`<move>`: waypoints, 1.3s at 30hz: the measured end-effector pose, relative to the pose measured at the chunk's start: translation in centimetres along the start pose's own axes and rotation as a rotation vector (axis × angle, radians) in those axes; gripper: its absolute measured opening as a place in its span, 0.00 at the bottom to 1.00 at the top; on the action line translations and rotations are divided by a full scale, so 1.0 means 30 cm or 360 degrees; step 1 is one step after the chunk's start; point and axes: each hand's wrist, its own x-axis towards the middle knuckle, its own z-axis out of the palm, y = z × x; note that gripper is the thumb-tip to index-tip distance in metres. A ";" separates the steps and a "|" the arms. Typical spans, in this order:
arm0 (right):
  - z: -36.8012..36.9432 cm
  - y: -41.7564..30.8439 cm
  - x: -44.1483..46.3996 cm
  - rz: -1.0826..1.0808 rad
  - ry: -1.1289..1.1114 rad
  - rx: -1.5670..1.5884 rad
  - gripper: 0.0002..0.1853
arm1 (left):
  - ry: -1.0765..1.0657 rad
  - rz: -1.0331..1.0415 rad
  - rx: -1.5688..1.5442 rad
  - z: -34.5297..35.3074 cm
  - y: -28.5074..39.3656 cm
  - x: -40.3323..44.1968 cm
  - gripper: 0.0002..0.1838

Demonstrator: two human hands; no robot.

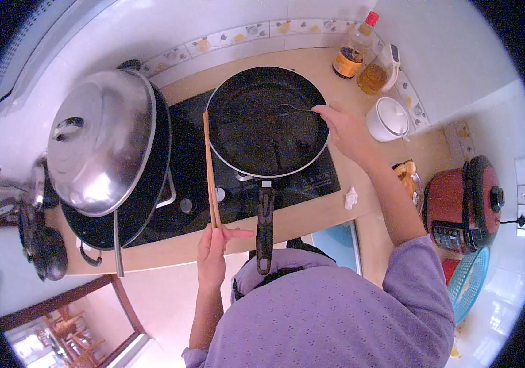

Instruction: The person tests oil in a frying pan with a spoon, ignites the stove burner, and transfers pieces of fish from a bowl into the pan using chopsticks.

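Note:
A black frying pan [256, 144] with a pale rim sits on the dark cooktop, its black handle [265, 227] pointing toward me. My right hand [342, 129] pinches the handle end of a small metal spoon [299, 110], whose bowl reaches over the inside of the pan. My left hand [212, 251] grips a pair of wooden chopsticks [210, 172] near their lower ends. They stand up alongside the pan's left rim, with one finger stretched out to the right. Whether the pan holds a thin layer of oil I cannot tell.
Left of the pan stands a large wok with a domed metal lid [106, 141]. Along the right lie a red-capped bottle [351, 52], an oil jug [378, 76], a white lidded cup [388, 119], crumpled tissue [351, 198], and a red electric cooker [459, 205].

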 end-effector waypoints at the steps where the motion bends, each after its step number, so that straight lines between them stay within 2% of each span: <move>1: 0.005 -0.005 0.001 -0.0013 0.0011 -0.0093 0.18 | 0.0006 -0.0018 0.0031 -0.001 0.000 -0.003 0.13; 5: 0.053 -0.009 -0.001 -0.0013 -0.0090 -0.0279 0.19 | -0.0038 0.0033 -0.0090 0.007 -0.016 0.005 0.13; 8: 0.048 -0.018 0.001 -0.0047 -0.0041 -0.0229 0.19 | -0.0075 0.0064 -0.0191 0.016 0.000 0.002 0.12; 11: 0.045 -0.017 0.010 -0.0028 0.0027 -0.0251 0.19 | -0.0087 0.0048 -0.0067 -0.005 -0.013 0.006 0.13; 15: 0.033 -0.042 -0.002 -0.0099 0.0041 -0.0270 0.19 | -0.0069 0.0110 -0.0133 0.011 -0.003 0.002 0.13; 17: 0.028 -0.056 -0.011 -0.0094 -0.0109 -0.0296 0.18 | -0.0065 0.0114 -0.0117 0.012 -0.005 0.003 0.13; 21: 0.053 -0.041 -0.023 -0.0072 -0.0106 -0.0229 0.18 | -0.0083 0.0097 -0.0130 0.000 -0.020 0.005 0.13; 24: 0.042 -0.045 -0.030 -0.0060 0.0058 -0.0150 0.17 | -0.0062 0.0087 -0.0109 -0.012 -0.029 0.009 0.14; 26: 0.039 -0.029 -0.038 -0.0035 0.0131 -0.0054 0.15 | -0.0010 0.0112 0.0218 -0.034 -0.028 0.014 0.14; 27: 0.035 -0.033 -0.043 -0.0036 0.0133 -0.0054 0.15 | -0.0009 0.0114 0.0218 -0.033 -0.010 0.015 0.14; 29: 0.024 -0.046 -0.059 0.0195 0.0164 0.0023 0.11 | -0.0064 0.0036 0.0140 -0.025 0.055 0.018 0.14; 30: 0.028 -0.038 -0.066 0.0195 0.0169 0.0023 0.11 | -0.0066 0.0041 0.0143 -0.031 0.075 0.019 0.14; 33: 0.031 -0.024 -0.087 0.0195 0.0240 -0.0078 0.10 | -0.0076 -0.0111 0.0425 -0.054 0.123 0.034 0.13; 35: 0.003 -0.060 -0.095 0.0321 0.0276 -0.0018 0.10 | -0.0038 0.0149 0.1159 -0.054 0.149 0.050 0.11; 39: 0.025 -0.021 -0.111 0.0289 0.0260 -0.0109 0.11 | -0.0013 0.0461 0.1688 -0.048 0.183 0.112 0.10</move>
